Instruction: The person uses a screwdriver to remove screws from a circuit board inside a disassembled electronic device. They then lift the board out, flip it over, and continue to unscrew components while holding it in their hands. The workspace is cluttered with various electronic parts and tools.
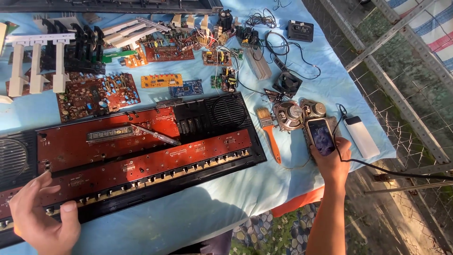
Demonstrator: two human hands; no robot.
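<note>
My right hand (331, 160) holds a smartphone (321, 136) upright, screen lit, with a black cable running from it off to the right. It hovers above two round speakers (289, 115) near the table's right edge. My left hand (41, 217) rests with fingers spread on the near left end of an opened black keyboard casing (141, 156), touching its red circuit boards. A paintbrush with an orange handle (270, 134) lies between the casing and the speakers.
A white power bank (361, 136) lies right of the phone. Several loose circuit boards (97, 96), white and black key sets (37, 61), a small fan (287, 83) and tangled wires cover the far side of the blue-clothed table (198, 208). A wire fence stands to the right.
</note>
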